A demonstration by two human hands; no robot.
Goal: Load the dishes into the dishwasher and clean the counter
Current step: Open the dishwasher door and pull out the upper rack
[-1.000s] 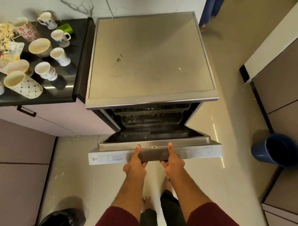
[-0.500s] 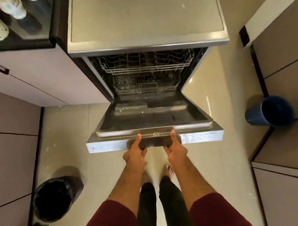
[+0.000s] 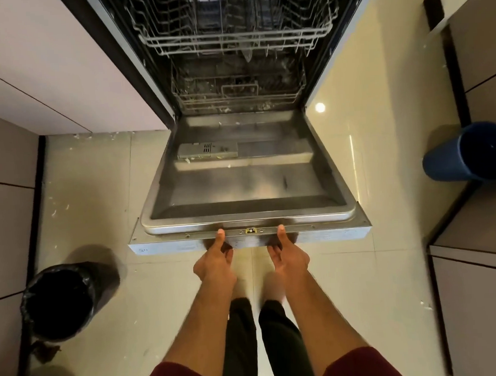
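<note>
Left hand [image 3: 216, 263] and right hand [image 3: 289, 257] each grip the lowered dishwasher door [image 3: 241, 185] edge, thumbs on top; fingers beneath apparently curled.

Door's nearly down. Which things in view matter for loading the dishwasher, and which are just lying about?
For the job:
dishwasher door, gripped at its front edge by the left hand and right hand
upper rack
lower rack

Lying about:
black bin
blue bucket
scraps on the floor

short maroon sleeves [image 3: 175, 375] end above the elbows; black trousers [image 3: 239, 344], bare feet.
</note>
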